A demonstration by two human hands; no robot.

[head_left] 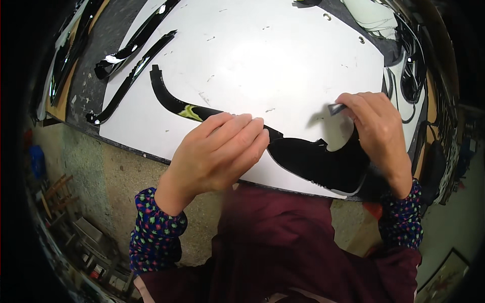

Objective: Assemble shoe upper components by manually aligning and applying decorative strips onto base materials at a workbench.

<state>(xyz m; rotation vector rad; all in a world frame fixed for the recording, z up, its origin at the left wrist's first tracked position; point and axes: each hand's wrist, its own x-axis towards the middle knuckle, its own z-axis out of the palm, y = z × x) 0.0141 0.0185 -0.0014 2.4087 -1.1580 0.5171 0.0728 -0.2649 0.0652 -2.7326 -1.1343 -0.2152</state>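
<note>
A long black curved trim strip (pixel 174 105) with a yellow-green shiny patch lies across the white board (pixel 262 76). My left hand (pixel 220 149) is closed over the middle of it, fingers pressed together and thumb hidden. To the right, a wide black panel (pixel 323 164) with a curved notch rests at the board's near edge. Above the panel, my right hand (pixel 376 123) is closed in a pinch. A thin dark strip (pixel 336 108) with a greyish end sticks out from its fingers; where its other end goes is hidden behind the hand.
Two glossy black trim strips (pixel 132 76) lie on the left of the board. Pale sheet pieces (pixel 373 19) sit at the far right. Black cables (pixel 413 76) are bundled at the table's right side. A wooden stool (pixel 59 189) stands on the floor at left.
</note>
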